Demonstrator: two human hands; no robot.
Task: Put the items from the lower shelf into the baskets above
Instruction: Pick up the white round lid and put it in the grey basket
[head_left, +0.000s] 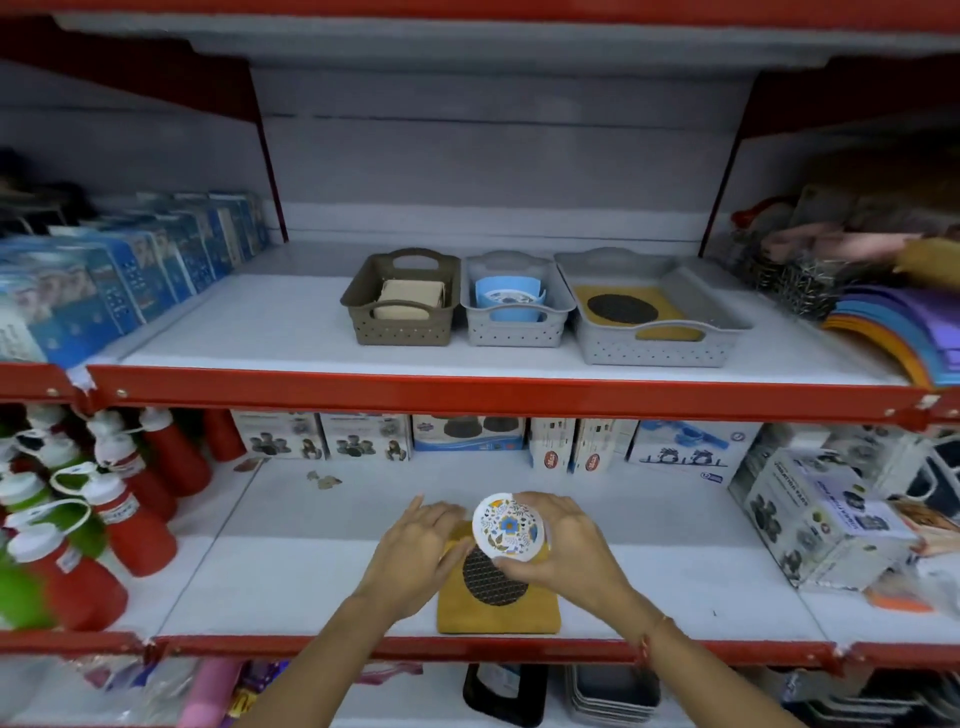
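Observation:
On the lower shelf lies a mustard-yellow mat (498, 616) with a dark round patch. My right hand (566, 545) holds a round white lid with a blue and yellow flower pattern (508, 526) just above the mat. My left hand (415, 551) rests on the mat's left edge, fingers against the lid's rim. On the upper shelf stand three baskets: a brown basket (402, 325) with beige pieces, a small grey basket (514, 330) with a blue bowl, and a wide grey basket (660, 351) holding another yellow mat.
Red and green squeeze bottles (104, 514) crowd the lower shelf's left. Boxed goods (550, 441) line its back, and larger boxes (826, 525) stand at the right. Blue packets (119, 280) fill the upper left; coloured mats (898, 322) lie upper right. Red shelf edges (498, 392) run across.

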